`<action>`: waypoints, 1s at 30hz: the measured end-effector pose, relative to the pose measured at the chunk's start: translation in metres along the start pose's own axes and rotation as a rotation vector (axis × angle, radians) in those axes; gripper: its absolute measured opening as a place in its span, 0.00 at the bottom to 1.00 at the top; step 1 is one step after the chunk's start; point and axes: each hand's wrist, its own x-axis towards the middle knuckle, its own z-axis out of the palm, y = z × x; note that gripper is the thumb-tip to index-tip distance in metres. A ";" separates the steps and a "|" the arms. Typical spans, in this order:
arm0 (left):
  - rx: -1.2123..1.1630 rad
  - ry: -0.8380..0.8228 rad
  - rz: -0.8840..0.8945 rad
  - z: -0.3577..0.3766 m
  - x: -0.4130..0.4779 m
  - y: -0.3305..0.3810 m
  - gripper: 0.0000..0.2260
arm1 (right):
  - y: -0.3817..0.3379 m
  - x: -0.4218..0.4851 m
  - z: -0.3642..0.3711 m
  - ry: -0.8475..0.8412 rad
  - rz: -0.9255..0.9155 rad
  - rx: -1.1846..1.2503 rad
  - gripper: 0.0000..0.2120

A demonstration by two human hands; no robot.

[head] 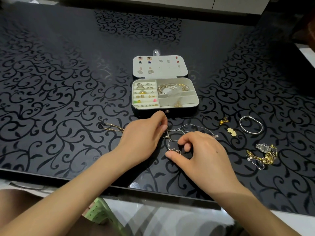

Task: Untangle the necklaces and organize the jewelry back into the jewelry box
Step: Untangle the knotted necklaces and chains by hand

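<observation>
Head-worn view, angled down, close over table [51, 82]

A home is suggested, probably a dining or living room. A glossy black worktop [68, 82] printed with scrolling vines is backed by white cabinet fronts [187, 1]. A green plastic stool [100, 212] and a pale, shiny floor [170, 218] are glimpsed below its edge. A personal jewelry box [185, 111] is laid open on it.
</observation>
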 end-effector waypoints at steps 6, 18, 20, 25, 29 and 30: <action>-0.028 -0.005 -0.017 0.000 -0.001 -0.001 0.03 | -0.003 0.003 0.004 -0.054 -0.059 -0.019 0.08; -0.071 -0.019 -0.013 0.001 -0.002 -0.003 0.03 | 0.007 0.011 -0.023 -0.039 0.055 0.242 0.08; -0.076 -0.018 -0.018 0.002 -0.003 -0.003 0.03 | 0.007 0.013 -0.027 -0.046 0.057 0.252 0.08; -0.096 -0.017 -0.044 0.001 -0.004 -0.002 0.03 | 0.006 0.016 -0.033 -0.075 0.075 0.312 0.09; -0.096 0.008 -0.073 -0.002 -0.004 0.002 0.03 | 0.006 0.017 -0.037 -0.093 0.087 0.397 0.08; -0.096 0.020 -0.084 -0.002 -0.004 0.003 0.03 | 0.007 0.016 -0.037 -0.097 0.091 0.415 0.08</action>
